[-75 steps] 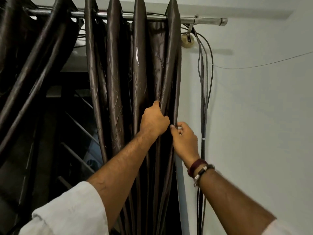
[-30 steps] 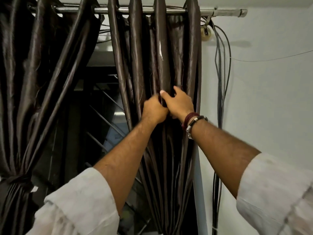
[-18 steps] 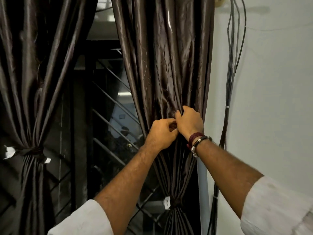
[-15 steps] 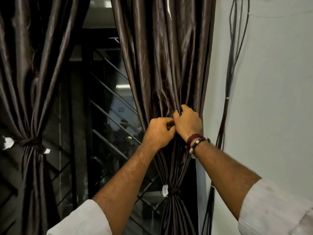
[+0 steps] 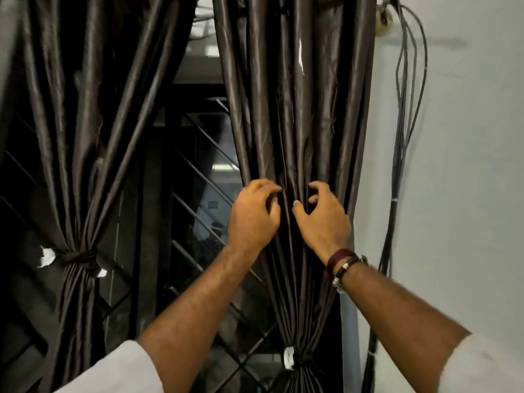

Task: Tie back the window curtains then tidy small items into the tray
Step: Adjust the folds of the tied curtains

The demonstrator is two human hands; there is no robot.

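1. Head view cuts off the curtain tops; no tray shows, and the window grille (image 5: pixel 198 177) behind is dark and hard to read.
2. Right curtain (image 5: pixel 297 109), glossy dark brown with narrow pleats, hangs at centre and is cinched low by a tie (image 5: pixel 297 361).
3. Left hand (image 5: pixel 252 214) and right hand (image 5: pixel 323 219) sit side by side, just apart, fingers curled into its folds; whether they actually pinch fabric is unclear.
4. Left curtain (image 5: pixel 79 123) is knotted at far left. Grey cables (image 5: pixel 402 137) hang down the wall.
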